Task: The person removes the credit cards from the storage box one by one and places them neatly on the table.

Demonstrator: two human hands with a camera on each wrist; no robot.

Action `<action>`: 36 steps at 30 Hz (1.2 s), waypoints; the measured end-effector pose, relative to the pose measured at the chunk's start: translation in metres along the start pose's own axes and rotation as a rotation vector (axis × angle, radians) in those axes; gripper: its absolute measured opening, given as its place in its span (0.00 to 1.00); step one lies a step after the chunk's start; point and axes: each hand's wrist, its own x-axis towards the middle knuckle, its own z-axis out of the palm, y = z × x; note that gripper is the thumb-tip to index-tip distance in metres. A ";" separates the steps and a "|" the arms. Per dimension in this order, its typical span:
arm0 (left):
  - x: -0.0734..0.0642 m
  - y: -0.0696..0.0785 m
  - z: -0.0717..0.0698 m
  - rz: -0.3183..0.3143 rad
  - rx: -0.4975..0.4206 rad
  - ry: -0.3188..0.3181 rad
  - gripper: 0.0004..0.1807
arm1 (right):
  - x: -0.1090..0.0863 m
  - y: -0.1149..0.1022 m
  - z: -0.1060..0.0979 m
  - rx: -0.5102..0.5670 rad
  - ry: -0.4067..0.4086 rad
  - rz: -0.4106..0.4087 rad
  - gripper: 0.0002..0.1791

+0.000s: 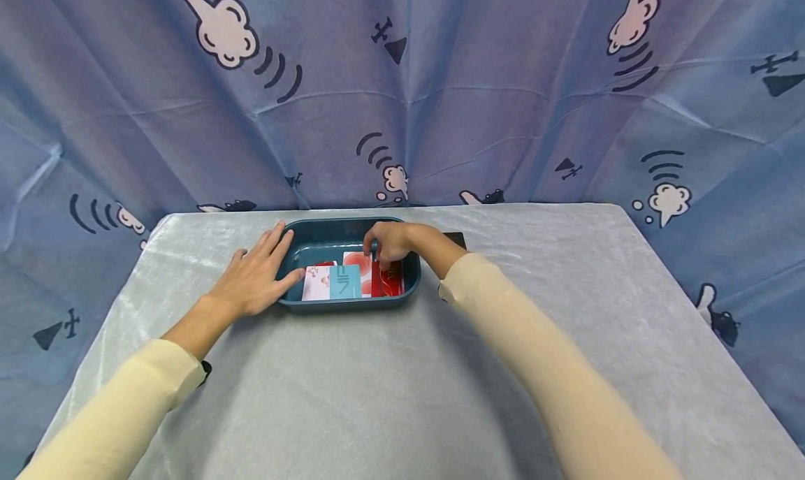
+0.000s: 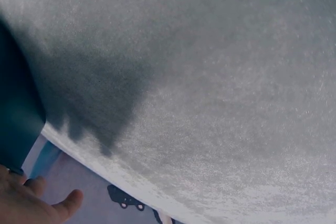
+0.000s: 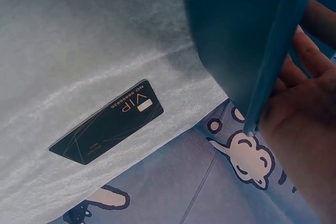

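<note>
A dark teal plastic tray (image 1: pixel 349 307) stands near the table's far edge. Inside, several cards overlap: a white card (image 1: pixel 314 284) with a pink print, a light blue VIP card (image 1: pixel 344 282), a pink-and-white card (image 1: pixel 358 260) and a red card (image 1: pixel 391 281). My left hand (image 1: pixel 254 277) rests on the tray's left rim, fingers spread. From the right, my right hand (image 1: pixel 391 241) reaches over the rim with bent fingers pointing down by the red card; whether it pinches anything is hidden. A black VIP card (image 3: pixel 113 124) lies on the table to the tray's right, partly behind my right wrist.
A light grey velvety cloth (image 1: pixel 352 396) covers the table. Behind and beside it hangs a blue-purple patterned curtain (image 1: pixel 327 131). The tray's raised wall (image 3: pixel 247 40) stands between the black card and my right fingers.
</note>
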 end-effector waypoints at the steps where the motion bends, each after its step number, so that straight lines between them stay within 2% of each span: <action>1: 0.000 0.000 0.000 0.000 -0.003 0.002 0.45 | 0.000 0.000 0.000 0.004 0.009 0.000 0.23; 9: 0.001 0.001 0.000 -0.001 0.001 -0.002 0.45 | -0.003 0.000 -0.001 -0.001 0.075 -0.016 0.19; 20: 0.000 0.003 -0.003 -0.004 0.005 -0.001 0.45 | -0.008 -0.003 -0.005 -0.061 0.121 -0.111 0.18; 30: 0.000 0.003 -0.004 -0.001 0.009 -0.007 0.45 | -0.017 -0.005 -0.010 -0.039 0.113 -0.143 0.14; 36: -0.001 0.003 -0.002 0.011 0.015 -0.002 0.45 | -0.023 -0.002 -0.016 -0.042 0.118 -0.168 0.14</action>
